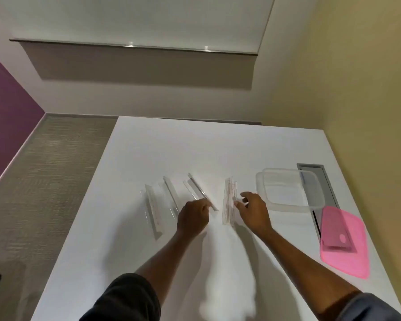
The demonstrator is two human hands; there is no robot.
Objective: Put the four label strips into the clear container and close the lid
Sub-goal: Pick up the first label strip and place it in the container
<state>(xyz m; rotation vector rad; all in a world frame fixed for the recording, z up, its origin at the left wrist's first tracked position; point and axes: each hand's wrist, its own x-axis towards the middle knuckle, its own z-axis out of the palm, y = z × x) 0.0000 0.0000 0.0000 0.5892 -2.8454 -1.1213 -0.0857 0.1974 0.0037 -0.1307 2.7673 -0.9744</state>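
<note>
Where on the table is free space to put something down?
Free: the far table beyond the strips, and the near edge between the forearms. Crowded: the middle row of label strips, both hands, and the right side with clear container and pink lid.

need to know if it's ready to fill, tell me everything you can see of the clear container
The clear container is a shallow rounded rectangle of see-through plastic, open and upright on the white table, right of the strips. It looks empty. Its far right corner overlaps a grey slot. The pink lid lies apart, nearer. Neither hand touches it.
</note>
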